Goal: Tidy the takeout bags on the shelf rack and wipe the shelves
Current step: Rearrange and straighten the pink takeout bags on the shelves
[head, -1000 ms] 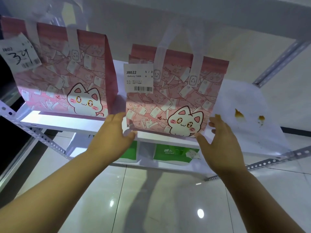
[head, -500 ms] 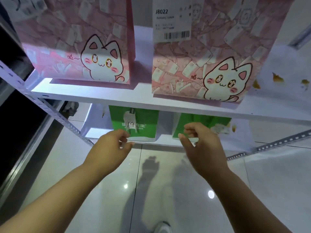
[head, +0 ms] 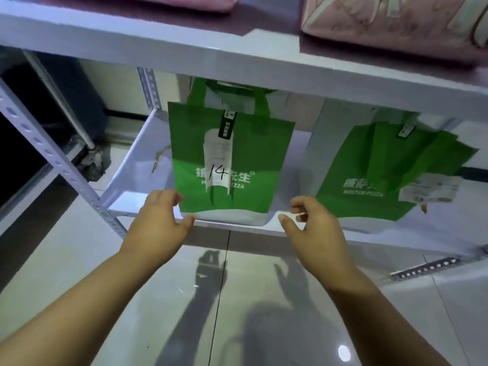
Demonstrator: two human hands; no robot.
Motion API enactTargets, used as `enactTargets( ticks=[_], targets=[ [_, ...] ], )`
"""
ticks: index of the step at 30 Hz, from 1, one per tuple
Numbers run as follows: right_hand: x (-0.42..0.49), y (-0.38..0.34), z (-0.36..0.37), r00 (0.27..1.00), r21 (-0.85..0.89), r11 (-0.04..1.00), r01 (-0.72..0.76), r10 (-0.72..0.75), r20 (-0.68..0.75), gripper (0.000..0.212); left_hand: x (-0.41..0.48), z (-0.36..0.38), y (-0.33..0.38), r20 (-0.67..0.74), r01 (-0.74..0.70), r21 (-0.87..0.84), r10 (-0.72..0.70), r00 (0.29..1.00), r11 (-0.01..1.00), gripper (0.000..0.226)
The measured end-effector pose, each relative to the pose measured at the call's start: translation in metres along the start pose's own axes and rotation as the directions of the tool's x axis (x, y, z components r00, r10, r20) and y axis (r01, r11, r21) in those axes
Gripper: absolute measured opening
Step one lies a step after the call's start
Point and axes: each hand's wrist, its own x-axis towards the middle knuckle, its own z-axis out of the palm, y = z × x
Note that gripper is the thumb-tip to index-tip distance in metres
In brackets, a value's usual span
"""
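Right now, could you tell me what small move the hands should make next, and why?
Probably close both hands on the lower corners of the green bag marked 14 and square it up. The left hand is at its lower left corner, the right hand just off its lower right; neither grips it yet.

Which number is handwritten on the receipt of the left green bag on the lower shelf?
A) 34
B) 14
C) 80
B: the receipt hanging down the front of the left green pizza bag bears a handwritten 14.
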Motion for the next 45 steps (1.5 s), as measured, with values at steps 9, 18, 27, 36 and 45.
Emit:
enactTargets(
  ticks=[9, 18, 27, 36, 45],
  targets=[
    [0.024, 0.023, 0.052, 0.996, -0.059, 0.997, 0.052, -0.047, 0.082, 0.070, 0.026, 0.040, -0.036, -0.037, -0.066, -0.016, 0.065, 0.997, 0.998, 0.071],
    [0.027, 0.012, 0.064, 0.989, -0.054, 0.995, 0.085, -0.078, 0.122, 0.079, 0.037, 0.036, -0.042, -0.004, -0.170, -0.031, 0.170, 0.985, 0.985, 0.069],
    [0.029, 0.010, 0.059, 0.992, -0.037, 0.997, 0.069, -0.065, 0.108, 0.074, 0.037, 0.032, -0.043, -0.002, -0.171, -0.017, 0.171, 0.985, 0.985, 0.069],
    [0.009, 0.024, 0.024, 0.993, 0.046, 0.996, 0.082, -0.078, -0.094, 0.025, 0.006, 0.032, -0.014, -0.123, -0.270, -0.010, 0.267, 0.956, 0.963, 0.038],
    [-0.008, 0.090, -0.029, 0.982, 0.040, 0.997, -0.068, 0.074, -0.172, 0.019, -0.012, 0.071, 0.058, 0.031, -0.399, -0.086, 0.403, 0.915, 0.913, 0.018]
  ],
)
